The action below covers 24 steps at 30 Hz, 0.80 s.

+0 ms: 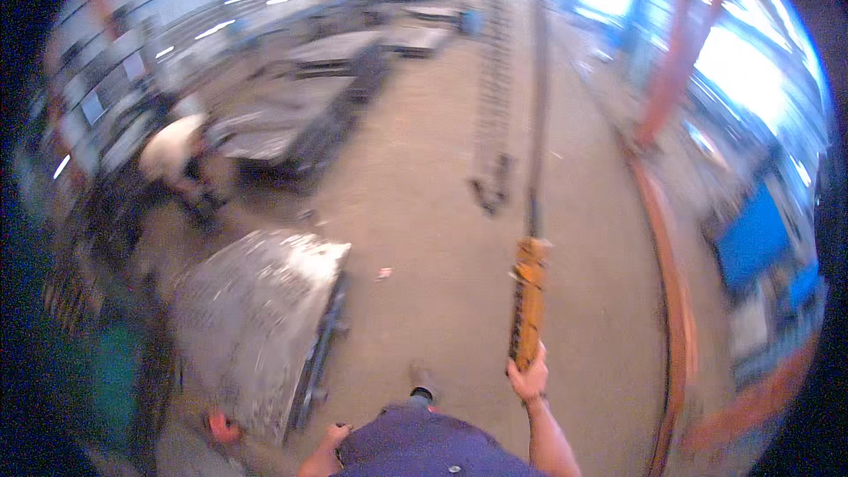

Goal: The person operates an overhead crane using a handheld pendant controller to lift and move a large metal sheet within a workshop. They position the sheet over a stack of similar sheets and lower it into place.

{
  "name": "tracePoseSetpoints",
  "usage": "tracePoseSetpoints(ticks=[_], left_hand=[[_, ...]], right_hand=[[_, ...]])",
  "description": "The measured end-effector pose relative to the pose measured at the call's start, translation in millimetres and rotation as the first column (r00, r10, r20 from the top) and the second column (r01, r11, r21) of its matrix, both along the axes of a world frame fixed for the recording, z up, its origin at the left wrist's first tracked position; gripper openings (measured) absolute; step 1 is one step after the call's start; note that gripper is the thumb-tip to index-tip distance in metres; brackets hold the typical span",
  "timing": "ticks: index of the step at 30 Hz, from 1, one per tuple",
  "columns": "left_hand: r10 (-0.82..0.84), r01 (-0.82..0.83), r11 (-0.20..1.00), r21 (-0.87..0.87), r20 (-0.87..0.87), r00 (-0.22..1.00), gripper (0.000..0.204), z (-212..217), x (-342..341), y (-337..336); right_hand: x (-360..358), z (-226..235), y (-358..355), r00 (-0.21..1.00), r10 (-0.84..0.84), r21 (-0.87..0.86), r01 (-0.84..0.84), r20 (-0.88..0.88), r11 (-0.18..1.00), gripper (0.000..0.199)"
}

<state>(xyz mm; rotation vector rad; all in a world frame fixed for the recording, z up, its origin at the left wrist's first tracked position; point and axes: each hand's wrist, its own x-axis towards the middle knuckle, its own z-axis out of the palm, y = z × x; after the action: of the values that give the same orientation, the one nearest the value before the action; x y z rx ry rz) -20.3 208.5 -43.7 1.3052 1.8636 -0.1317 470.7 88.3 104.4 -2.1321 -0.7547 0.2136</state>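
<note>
Lower centre-right of frame: long, boxy orange-yellow pendant control [529, 300], hung upright from a dark cable [536, 106]. Right hand [530, 380] wrapped closed around its lower end. Left hand [331, 439] at bottom centre, beside the purple shirt [424, 446]; grip blurred, cannot tell. Lower left: grey, speckled metal plate [256, 318] on smooth concrete floor [442, 212].

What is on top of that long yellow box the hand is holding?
A dark cable runs straight up from the yellow control box and out of view. The right hand grips the box's bottom end, covering that part.
</note>
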Motion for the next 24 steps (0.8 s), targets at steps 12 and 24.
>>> tracePoseSetpoints(ticks=[12, 24], left_hand=[[-0.418, 0.412, 0.908, 0.072, 0.189, 0.888, 0.043, -17.1, 257.3, 327.3], [-0.488, 0.53, 0.848, 0.002, 0.395, 0.779, 0.029, -19.9, 440.7, 414.9]], right_hand=[[118.0, -58.1, 106.2, 0.933, -0.333, -0.122, 0.349, 0.137, 0.929, 0.083], [307.1, -61.6, 270.1, 0.998, -0.046, -0.029, 0.047, 0.034, 0.998, 0.074]])
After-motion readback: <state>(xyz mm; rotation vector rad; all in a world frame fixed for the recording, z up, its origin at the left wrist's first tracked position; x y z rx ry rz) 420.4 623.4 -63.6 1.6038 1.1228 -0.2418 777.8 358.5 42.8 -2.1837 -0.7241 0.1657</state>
